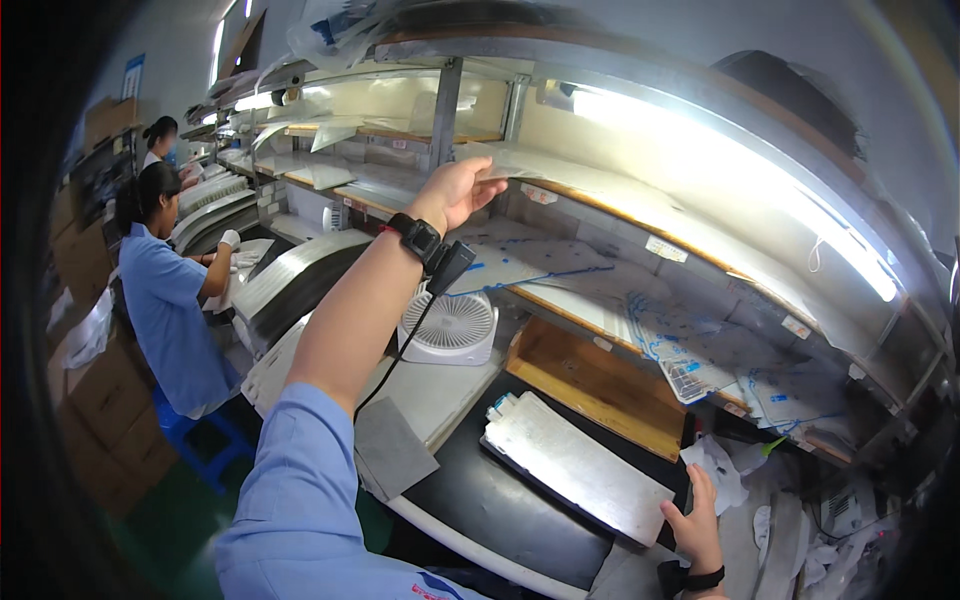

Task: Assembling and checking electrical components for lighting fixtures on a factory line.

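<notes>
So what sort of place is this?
Probably a factory workshop: there's a long shelf rack stacked with thin sheets, a bright tube light, and a gloved co-worker farther along.

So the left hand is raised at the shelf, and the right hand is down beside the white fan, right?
Not quite: the right hand is down beside the silver metal slab, as the head view shows. The left hand is indeed raised at the shelf.

The slab (580, 465) looks like silvery metal, pretty shiny tbh. The counter (490, 515) under it's smooth black with a soft sheen. Behind the slab, a glossy-ish wood tray (600, 388); left of the slab, a matt grey sheet (393, 455) and, farther back, a white plastic fan (450, 325).
</notes>
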